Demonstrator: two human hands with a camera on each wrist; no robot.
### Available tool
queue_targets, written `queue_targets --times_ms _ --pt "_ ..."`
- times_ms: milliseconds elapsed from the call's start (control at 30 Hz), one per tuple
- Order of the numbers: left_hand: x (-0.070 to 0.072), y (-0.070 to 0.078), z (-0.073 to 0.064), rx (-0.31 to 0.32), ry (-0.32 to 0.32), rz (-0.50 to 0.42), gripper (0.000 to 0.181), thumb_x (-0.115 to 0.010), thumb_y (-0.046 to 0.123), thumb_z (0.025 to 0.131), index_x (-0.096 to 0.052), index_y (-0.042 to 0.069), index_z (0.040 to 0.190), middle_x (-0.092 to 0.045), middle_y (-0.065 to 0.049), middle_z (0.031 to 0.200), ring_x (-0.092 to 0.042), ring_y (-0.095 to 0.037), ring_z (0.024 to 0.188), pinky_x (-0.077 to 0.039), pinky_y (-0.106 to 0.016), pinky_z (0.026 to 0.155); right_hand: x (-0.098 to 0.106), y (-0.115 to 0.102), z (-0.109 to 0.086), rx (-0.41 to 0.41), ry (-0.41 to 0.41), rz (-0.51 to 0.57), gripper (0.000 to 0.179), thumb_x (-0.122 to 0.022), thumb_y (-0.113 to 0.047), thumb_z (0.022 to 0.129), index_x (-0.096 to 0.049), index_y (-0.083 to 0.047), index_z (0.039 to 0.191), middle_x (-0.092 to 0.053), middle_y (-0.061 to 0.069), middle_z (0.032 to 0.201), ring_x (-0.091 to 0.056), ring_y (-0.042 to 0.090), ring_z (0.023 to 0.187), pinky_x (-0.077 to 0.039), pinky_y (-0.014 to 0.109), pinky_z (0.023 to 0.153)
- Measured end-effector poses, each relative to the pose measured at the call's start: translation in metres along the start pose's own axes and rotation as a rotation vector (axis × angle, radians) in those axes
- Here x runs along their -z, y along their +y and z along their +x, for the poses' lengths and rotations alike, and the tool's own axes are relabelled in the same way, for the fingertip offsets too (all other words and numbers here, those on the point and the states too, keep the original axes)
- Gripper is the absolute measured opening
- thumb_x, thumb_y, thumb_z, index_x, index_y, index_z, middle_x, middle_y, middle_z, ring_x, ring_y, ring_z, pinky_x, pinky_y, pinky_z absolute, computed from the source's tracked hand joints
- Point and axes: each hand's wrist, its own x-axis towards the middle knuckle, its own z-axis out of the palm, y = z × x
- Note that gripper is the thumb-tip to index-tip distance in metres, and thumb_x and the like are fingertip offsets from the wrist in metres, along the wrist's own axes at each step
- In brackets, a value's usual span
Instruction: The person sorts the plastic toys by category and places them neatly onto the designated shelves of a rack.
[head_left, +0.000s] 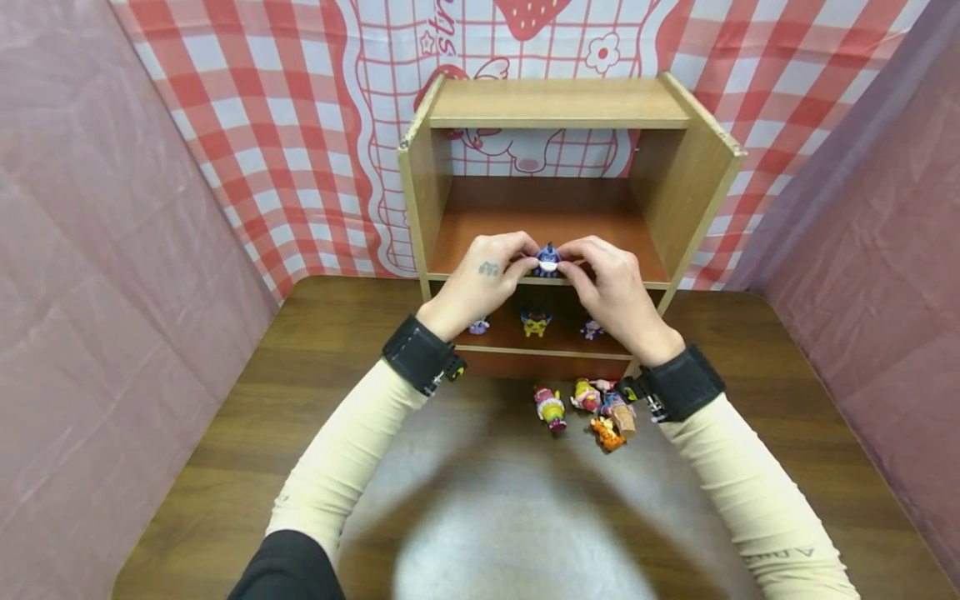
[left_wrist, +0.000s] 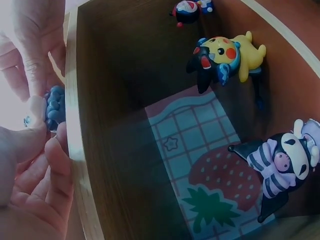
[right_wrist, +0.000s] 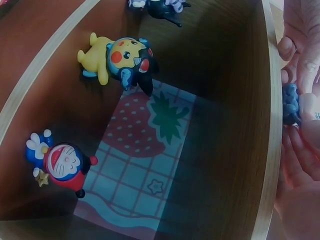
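Observation:
A small blue figurine (head_left: 547, 260) with a white band across its front stands at the front edge of the wooden shelf unit's middle board (head_left: 540, 208). My left hand (head_left: 487, 268) pinches its left side between thumb and fingers, and my right hand (head_left: 606, 275) pinches the opposite side. Both wrist views show its blue underside (left_wrist: 56, 107) just past the board's edge, between the fingers. On the lower shelf sit a yellow figurine (head_left: 536, 323) with a black hood, a black-and-lilac figurine (left_wrist: 282, 162) on the left and a red-and-blue figurine (right_wrist: 62, 162) on the right.
On the brown table (head_left: 300, 400) in front of the unit lie several figurines, among them a pink-and-yellow one (head_left: 550, 408) and an orange one (head_left: 607, 435). The unit's side panels (head_left: 697, 192) rise beside the hands. A checked cloth (head_left: 277, 125) hangs behind.

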Motion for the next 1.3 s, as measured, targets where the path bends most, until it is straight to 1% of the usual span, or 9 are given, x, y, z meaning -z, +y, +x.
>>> queue_targets --times_ms 233,367,533,733,867,967,1100,1200,1300 --pt "0.0 -0.003 0.003 0.043 -0.015 0.011 0.007 -0.066 0.01 0.092 -0.068 0.004 0.094 -0.07 -0.004 0.085 -0.059 -0.008 0.07 -0.051 -0.026 0.062 -0.003 0.005 0.003 -0.022 -0.015 -0.008 0.013 -0.069 0.005 0.085 -0.067 0.004 0.098 -0.069 0.015 0.093 -0.065 0.024 0.085 -0.054 0.043 0.072" --pt "-0.001 -0.006 0.006 0.055 -0.007 0.016 0.007 -0.067 0.011 0.091 -0.068 0.005 0.094 -0.07 -0.003 0.081 -0.059 -0.007 0.068 -0.051 -0.025 0.061 -0.004 0.007 0.005 -0.033 -0.012 -0.006 0.013 -0.069 0.005 0.085 -0.067 0.004 0.097 -0.069 0.015 0.093 -0.066 0.024 0.083 -0.056 0.043 0.07" --pt "-0.002 -0.01 0.007 0.072 -0.001 0.035 0.008 -0.068 0.013 0.091 -0.069 0.006 0.094 -0.071 -0.002 0.082 -0.06 -0.006 0.068 -0.051 -0.025 0.061 -0.005 0.008 0.007 -0.044 -0.021 -0.025 0.013 -0.07 0.004 0.084 -0.068 0.004 0.097 -0.069 0.015 0.093 -0.066 0.024 0.085 -0.055 0.043 0.069" --pt "0.0 -0.01 0.008 0.145 -0.013 0.031 0.008 -0.068 0.014 0.091 -0.069 0.007 0.095 -0.071 0.0 0.08 -0.061 -0.006 0.069 -0.052 -0.025 0.063 -0.006 0.009 0.013 -0.057 -0.042 -0.032 0.013 -0.072 0.003 0.083 -0.068 0.003 0.096 -0.069 0.014 0.092 -0.064 0.022 0.085 -0.056 0.043 0.068" --pt "0.001 -0.009 0.011 0.181 -0.018 0.009 0.007 -0.068 0.013 0.091 -0.069 0.007 0.094 -0.072 0.0 0.08 -0.062 -0.006 0.069 -0.052 -0.025 0.063 -0.005 0.01 0.015 -0.073 -0.039 -0.029 0.014 -0.072 0.003 0.082 -0.069 0.002 0.095 -0.07 0.014 0.092 -0.065 0.022 0.085 -0.057 0.043 0.068" --pt "-0.001 -0.009 0.012 0.198 -0.026 -0.021 0.007 -0.067 0.012 0.091 -0.069 0.007 0.094 -0.072 0.0 0.08 -0.062 -0.006 0.069 -0.052 -0.025 0.063 -0.005 0.01 0.015 -0.091 -0.035 -0.032 0.014 -0.073 0.003 0.082 -0.069 0.003 0.096 -0.07 0.014 0.093 -0.065 0.022 0.086 -0.057 0.043 0.067" --pt "-0.004 -0.01 0.012 0.222 -0.029 -0.035 0.007 -0.067 0.012 0.091 -0.069 0.006 0.095 -0.072 -0.001 0.083 -0.062 -0.006 0.07 -0.052 -0.025 0.064 -0.005 0.011 0.013 -0.111 -0.03 -0.03 0.016 -0.073 0.003 0.082 -0.069 0.003 0.097 -0.071 0.014 0.094 -0.066 0.022 0.088 -0.058 0.043 0.068" --pt "-0.006 -0.011 0.011 0.239 -0.033 -0.066 0.015 -0.067 0.011 0.091 -0.066 0.004 0.104 -0.073 -0.005 0.091 -0.065 -0.008 0.075 -0.054 -0.025 0.067 -0.005 0.012 0.01 -0.126 -0.02 -0.026 0.017 -0.074 0.003 0.081 -0.069 0.003 0.098 -0.071 0.015 0.095 -0.066 0.022 0.089 -0.058 0.043 0.068" --pt "-0.006 -0.012 0.009 0.253 -0.022 -0.122 0.025 -0.067 0.009 0.091 -0.06 0.0 0.114 -0.074 -0.01 0.097 -0.067 -0.011 0.08 -0.056 -0.025 0.07 -0.005 0.012 0.008 -0.143 -0.015 -0.007 0.019 -0.074 0.004 0.08 -0.068 0.004 0.098 -0.07 0.015 0.095 -0.067 0.023 0.088 -0.058 0.043 0.068"
